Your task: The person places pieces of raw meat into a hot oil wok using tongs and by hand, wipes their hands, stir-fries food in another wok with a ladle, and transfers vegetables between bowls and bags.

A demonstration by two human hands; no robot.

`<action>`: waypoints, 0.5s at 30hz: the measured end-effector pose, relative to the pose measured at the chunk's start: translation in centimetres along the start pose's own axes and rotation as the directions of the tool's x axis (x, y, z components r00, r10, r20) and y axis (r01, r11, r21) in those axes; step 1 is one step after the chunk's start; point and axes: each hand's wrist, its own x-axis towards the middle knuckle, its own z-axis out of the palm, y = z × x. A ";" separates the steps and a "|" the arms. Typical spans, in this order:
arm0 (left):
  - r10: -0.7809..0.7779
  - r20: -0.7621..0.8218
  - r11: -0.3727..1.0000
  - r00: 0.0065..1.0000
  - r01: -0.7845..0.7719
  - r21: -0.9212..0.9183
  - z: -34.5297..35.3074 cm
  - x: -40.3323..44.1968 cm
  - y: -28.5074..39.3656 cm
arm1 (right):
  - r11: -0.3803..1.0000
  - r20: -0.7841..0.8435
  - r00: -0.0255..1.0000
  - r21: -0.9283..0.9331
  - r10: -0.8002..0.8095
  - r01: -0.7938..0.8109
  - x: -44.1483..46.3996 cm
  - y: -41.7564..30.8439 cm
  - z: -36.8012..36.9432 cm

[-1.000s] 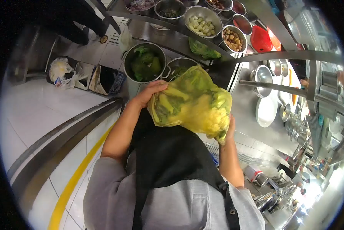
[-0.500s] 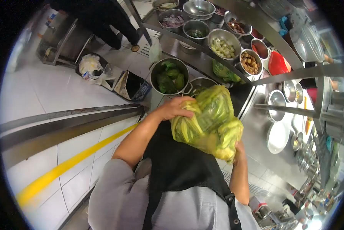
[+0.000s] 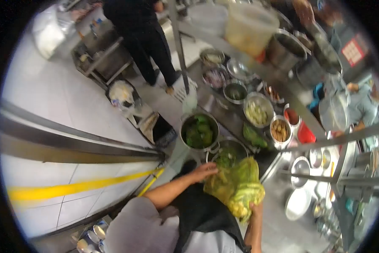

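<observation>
A clear bag of yellow-green vegetables (image 3: 238, 187) hangs in front of the black apron. My left hand (image 3: 203, 172) grips its upper left side, fingers closed on the plastic. At the bag's lower right, my right hand (image 3: 255, 208) is wrapped round its edge, partly hidden behind it. Just beyond the bag is a metal pot with greens (image 3: 229, 154); the bag overlaps its near rim. Left of that pot stands another pot of dark green leaves (image 3: 199, 131).
Bowls of chopped food (image 3: 258, 110) line the metal counter beyond the pots. White bowl (image 3: 298, 204) lies at right. A metal rail (image 3: 79, 137) and yellow bar (image 3: 84, 185) run at left. A person in black (image 3: 141, 38) stands beyond; other people are at upper right.
The view has swung, showing more of the far kitchen. The bag and both hands now sit lower in view, the bag hanging more upright. Both hands have kept hold of it.
</observation>
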 end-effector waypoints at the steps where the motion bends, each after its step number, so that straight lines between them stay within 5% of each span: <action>1: -0.094 0.020 0.990 0.995 0.091 0.104 -1.5 -0.8 1.8 | 1.000 0.022 1.000 0.020 -0.006 0.006 0.4 0.0 0.2; 3: -0.153 -0.052 0.928 0.987 0.162 0.336 -4.9 -2.2 -0.5 | 0.999 0.046 0.999 0.043 -0.014 0.012 1.3 -0.3 0.7; 5: -0.031 -0.083 0.745 0.996 0.078 0.662 -10.3 -1.1 -13.2 | 0.999 0.044 0.999 0.048 -0.016 0.014 1.6 -0.7 1.4; 8: -0.318 -0.401 0.479 0.859 0.511 0.714 -17.6 -6.1 -22.5 | 0.998 0.138 0.990 0.057 -0.025 0.017 3.0 -0.6 1.9; 9: -0.084 -0.420 0.437 0.904 0.412 0.799 -20.0 -7.7 -28.3 | 0.996 0.144 0.989 0.078 -0.044 0.033 3.7 -0.1 2.0; 11: -0.354 -0.516 0.421 0.780 0.625 0.657 -20.3 -13.2 -23.4 | 0.999 0.168 0.985 0.019 -0.045 0.043 4.2 -1.2 3.7; 14: -0.444 -0.316 0.336 0.839 0.482 0.809 -22.2 -14.3 -25.6 | 0.994 0.228 0.970 -0.051 -0.086 0.100 5.2 -2.7 6.6; 15: -0.239 -0.264 0.432 0.934 0.346 0.833 -22.2 -13.7 -25.7 | 0.990 0.260 0.960 -0.071 -0.102 0.125 5.4 -3.4 7.7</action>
